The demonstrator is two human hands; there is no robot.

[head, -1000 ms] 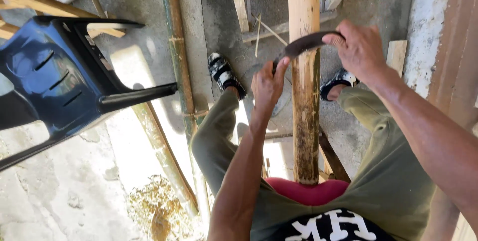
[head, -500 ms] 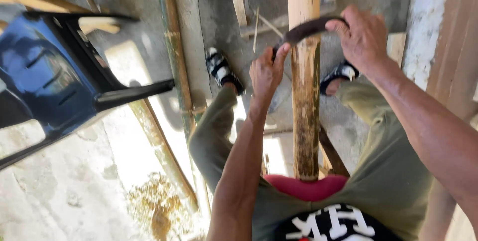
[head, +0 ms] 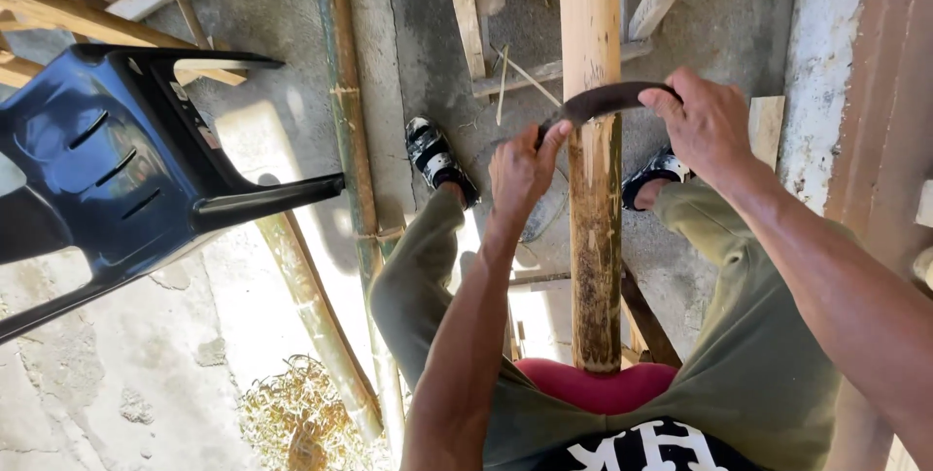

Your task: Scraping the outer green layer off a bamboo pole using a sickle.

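Gripping a dark curved blade [head: 607, 100] at both ends, I had it laid across the upright bamboo pole [head: 593, 189] that stood between my knees. My left hand [head: 520, 168] pinched the blade's near tip between fingers and thumb, just left of the pole. My right hand [head: 705, 121] was closed around the other end, right of the pole. Compared with a second earlier, both hands and the blade sat lower on the pole, drawn toward me, so a scraping stroke looked to be under way along its pale, stripped face. The pole's lower end rested by a red cushion [head: 598, 388] at my lap. My sandalled feet [head: 437, 158] stood on the concrete floor [head: 292, 4] either side of it. A black plastic chair [head: 107, 165] lay tipped over at the left, well apart, beside a long bamboo stick [head: 352, 170] on the floor.
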